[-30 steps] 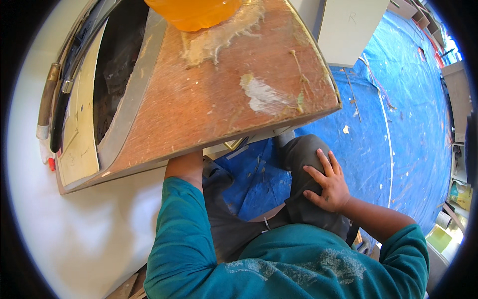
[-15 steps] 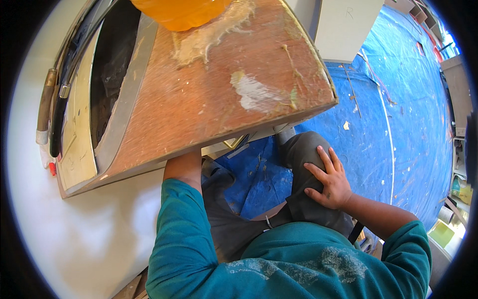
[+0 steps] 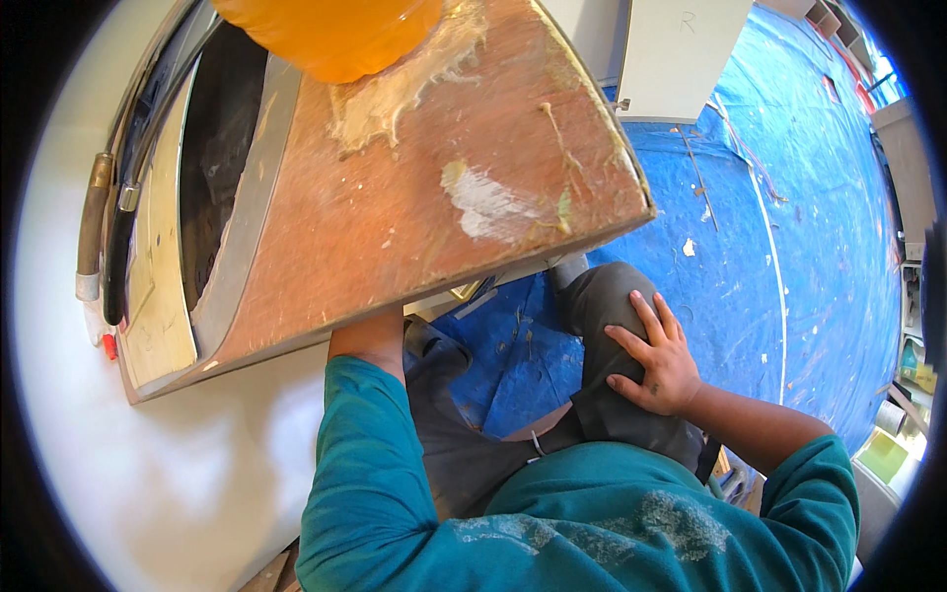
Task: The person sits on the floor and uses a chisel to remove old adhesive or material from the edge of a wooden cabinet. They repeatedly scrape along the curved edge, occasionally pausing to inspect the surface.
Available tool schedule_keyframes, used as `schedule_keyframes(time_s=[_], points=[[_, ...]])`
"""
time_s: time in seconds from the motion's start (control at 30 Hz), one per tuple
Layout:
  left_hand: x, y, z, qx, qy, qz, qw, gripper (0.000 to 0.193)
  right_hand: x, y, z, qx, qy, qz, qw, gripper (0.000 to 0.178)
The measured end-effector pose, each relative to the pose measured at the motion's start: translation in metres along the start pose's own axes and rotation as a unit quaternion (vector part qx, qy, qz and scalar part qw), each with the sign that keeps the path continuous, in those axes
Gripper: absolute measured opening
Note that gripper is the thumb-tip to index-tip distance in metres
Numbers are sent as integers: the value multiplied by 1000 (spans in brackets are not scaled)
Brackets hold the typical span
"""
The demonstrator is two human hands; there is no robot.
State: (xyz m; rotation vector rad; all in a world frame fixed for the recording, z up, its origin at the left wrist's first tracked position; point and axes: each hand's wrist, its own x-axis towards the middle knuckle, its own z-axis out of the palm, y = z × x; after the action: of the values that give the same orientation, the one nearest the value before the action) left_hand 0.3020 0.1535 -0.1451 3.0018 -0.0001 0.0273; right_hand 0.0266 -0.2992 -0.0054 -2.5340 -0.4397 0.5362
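My right hand [image 3: 663, 360] lies with fingers spread on my bent knee, in dark grey trousers [image 3: 607, 306]. It holds nothing. My left forearm [image 3: 370, 343] reaches beneath a wooden box-like piece [image 3: 345, 227], which hides the whole hand. Its reddish-brown top carries dried, pale smears and a white patch [image 3: 483, 202]. On the far part of this top stands an orange, rounded container [image 3: 340, 35], cut off by the upper edge. A dark opening [image 3: 227, 148] shows in the left part of the piece.
At the left lie tools with a wooden handle [image 3: 94, 217] and a black handle [image 3: 118, 261], beside a thin pale panel [image 3: 158, 306]. A white surface [image 3: 217, 464] extends below. Blue sheeting [image 3: 735, 257] covers the floor. A pale panel [image 3: 681, 59] stands at the back.
The wooden piece and the orange container appear slightly further left and lower in view. My right hand stays on my knee, and my left hand stays hidden.
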Motion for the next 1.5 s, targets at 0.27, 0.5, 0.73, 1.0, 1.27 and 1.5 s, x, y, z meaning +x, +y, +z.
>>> schedule_keyframes(time_s=[0.27,0.5,0.73,1.0,1.27,1.5], points=[[3,-4,3,5,7,-1,1000,39,1,2,1,5,10,-6,1000,66],[7,-6,6,2,13,-5,1000,39,0,0,0,2,11,-1,1000,66],[-1,-11,10,-2,34,-11,999,38,-1,1,0,-1,12,-3,1000,66],[-101,-62,49,-144,156,-104,972,38,-2,-4,3,4,13,-27,1000,64],[-340,-40,-25,-356,62,-279,890,33,-13,0,10,-7,37,-11,999,67],[-506,1,-108,-248,64,-343,904,56,-21,-4,20,-33,37,-6,999,68]])
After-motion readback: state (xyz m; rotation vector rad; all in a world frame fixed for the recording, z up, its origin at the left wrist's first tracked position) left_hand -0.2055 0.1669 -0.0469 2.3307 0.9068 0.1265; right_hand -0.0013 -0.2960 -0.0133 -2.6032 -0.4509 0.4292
